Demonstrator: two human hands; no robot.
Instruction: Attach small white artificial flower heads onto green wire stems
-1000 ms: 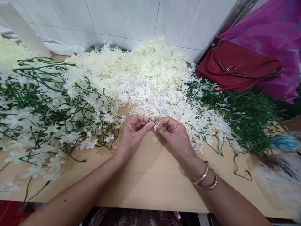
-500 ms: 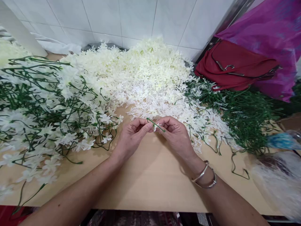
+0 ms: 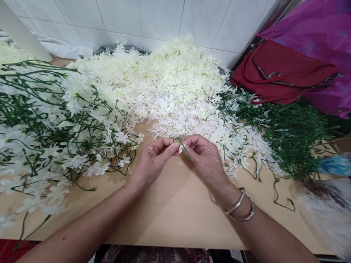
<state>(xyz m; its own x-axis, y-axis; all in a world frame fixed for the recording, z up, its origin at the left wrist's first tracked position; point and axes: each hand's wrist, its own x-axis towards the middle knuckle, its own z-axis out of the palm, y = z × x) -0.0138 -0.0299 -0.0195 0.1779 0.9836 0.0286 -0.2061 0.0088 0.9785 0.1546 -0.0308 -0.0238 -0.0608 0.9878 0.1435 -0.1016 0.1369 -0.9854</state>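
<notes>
Above the middle of the table, my left hand (image 3: 156, 155) and my right hand (image 3: 204, 157) meet with fingertips nearly touching. Between them is a small white artificial flower (image 3: 181, 147) with a short green plastic stem (image 3: 183, 148) lying slantwise across it. Thumb and forefinger of each hand are pinched at this piece; the fingers partly hide where flower and stem meet. Just beyond my hands spreads a heap of loose white flowers (image 3: 175, 80). To the left lies a large pile of white flowers on green stems (image 3: 68, 135).
Loose green stems (image 3: 293, 135) are heaped on the right. Behind them sit a red handbag (image 3: 285, 73) and a purple plastic bag (image 3: 309, 29). A clear plastic bag (image 3: 326, 212) lies at the right front. The tiled wall (image 3: 161, 18) stands behind the wooden table (image 3: 164, 215).
The green stem between my fingertips has turned to a steeper slant. Both hands stay in nearly the same place, still pinching. The view has shifted slightly.
</notes>
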